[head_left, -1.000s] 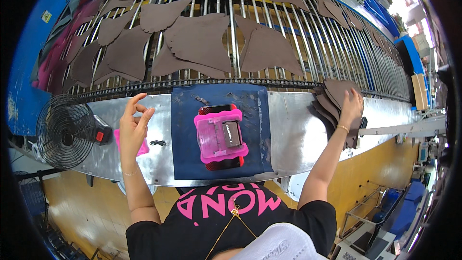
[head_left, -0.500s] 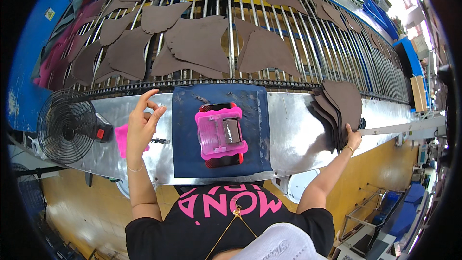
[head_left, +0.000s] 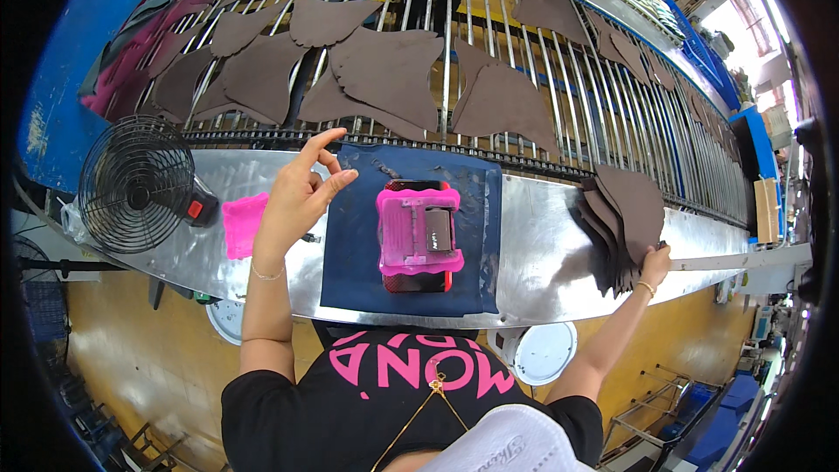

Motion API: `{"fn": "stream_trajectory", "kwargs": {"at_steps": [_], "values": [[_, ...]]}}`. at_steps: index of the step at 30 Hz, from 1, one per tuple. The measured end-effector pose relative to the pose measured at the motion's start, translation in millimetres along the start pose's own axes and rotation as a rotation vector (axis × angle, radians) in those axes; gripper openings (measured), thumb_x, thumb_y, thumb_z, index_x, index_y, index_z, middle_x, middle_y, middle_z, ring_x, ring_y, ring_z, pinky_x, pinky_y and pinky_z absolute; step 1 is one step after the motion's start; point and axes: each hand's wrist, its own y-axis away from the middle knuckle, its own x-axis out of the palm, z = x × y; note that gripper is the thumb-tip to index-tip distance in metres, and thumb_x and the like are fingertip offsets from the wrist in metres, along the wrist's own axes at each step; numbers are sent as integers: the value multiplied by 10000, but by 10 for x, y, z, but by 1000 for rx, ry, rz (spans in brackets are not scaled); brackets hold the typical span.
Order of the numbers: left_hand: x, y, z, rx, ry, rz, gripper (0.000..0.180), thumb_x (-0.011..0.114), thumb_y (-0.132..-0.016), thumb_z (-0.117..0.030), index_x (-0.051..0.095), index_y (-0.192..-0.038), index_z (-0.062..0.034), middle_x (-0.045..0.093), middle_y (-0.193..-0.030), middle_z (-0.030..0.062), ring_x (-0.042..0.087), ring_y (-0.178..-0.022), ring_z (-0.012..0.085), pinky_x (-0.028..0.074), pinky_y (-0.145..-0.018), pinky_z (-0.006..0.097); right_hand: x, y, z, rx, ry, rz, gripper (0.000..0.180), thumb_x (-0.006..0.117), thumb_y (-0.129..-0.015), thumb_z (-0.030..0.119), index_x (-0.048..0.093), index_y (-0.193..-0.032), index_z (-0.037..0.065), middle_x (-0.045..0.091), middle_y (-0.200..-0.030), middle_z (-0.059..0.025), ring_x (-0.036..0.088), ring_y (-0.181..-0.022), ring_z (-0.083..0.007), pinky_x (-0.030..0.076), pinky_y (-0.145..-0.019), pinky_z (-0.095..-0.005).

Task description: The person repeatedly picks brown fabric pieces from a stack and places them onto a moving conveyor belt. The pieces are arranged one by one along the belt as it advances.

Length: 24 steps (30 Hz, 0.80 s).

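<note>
Right hand at brown stack, pale bar beside, fan far left

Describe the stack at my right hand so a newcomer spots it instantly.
Find the long metal table, then the blue mat on it. Right of that, at your right hand, is a fanned stack of brown pieces. Unlike the brown sheets beyond the table, this stack rests on it.

A smooth yellowish-brown floor was laid beneath a long, shiny metal bench, behind which a rack of parallel metal rods was set. Along the near side, two round white stool-like tops were seen. The left was bounded by a scuffed blue metal panel; bright light was admitted by a pale window at upper right.
</note>
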Motion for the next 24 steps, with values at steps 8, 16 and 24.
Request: {"fn": "stream_trajectory", "kwargs": {"at_steps": [8,16,24], "values": [[-100,86,49,-62,11,-16,537,688,-841,-165,461,-1322,-96,559,-797,16,440,-444,52,353,-424,223,98,414,527,269,161,32,662,700,-754,510,597,-1033,-82,632,-1024,-256,619,-948,-393,513,-784,-478],[-113,5,-91,-23,-7,37,558,698,-833,-170,455,-1330,-94,558,-864,32,490,-511,63,387,-456,216,-561,291,908,-72,-283,-91,333,497,-962,194,501,-1269,67,660,-879,-196,670,-636,-258,517,-496,-304],[325,-230,-246,315,223,-142,666,739,-801,-197,411,-1370,-89,474,-1231,119,540,-1116,186,547,-700,243,-1752,1393,2403,-431,-1503,329,209,498,-976,185,463,-1103,23,660,-878,-122,670,-607,-169,482,-410,-203]]}}
